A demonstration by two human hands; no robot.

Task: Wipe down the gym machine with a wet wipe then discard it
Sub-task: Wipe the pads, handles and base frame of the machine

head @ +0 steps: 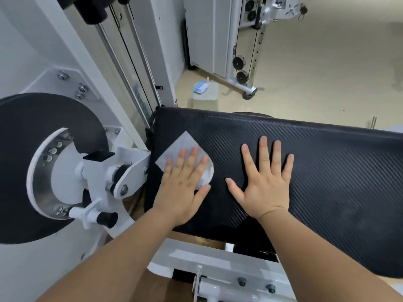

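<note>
A black ribbed pad of the white gym machine stretches across the middle. A white wet wipe lies flat on the pad's left end. My left hand presses on the wipe with straight, spread fingers, covering its near part. To the right of it, my right hand rests flat on the bare pad, fingers spread, holding nothing.
A black disc with a white pivot arm and a black knob sits left of the pad. Steel guide rods rise behind. A wipes pack lies on a small container on the beige floor. Another cable machine stands at the back.
</note>
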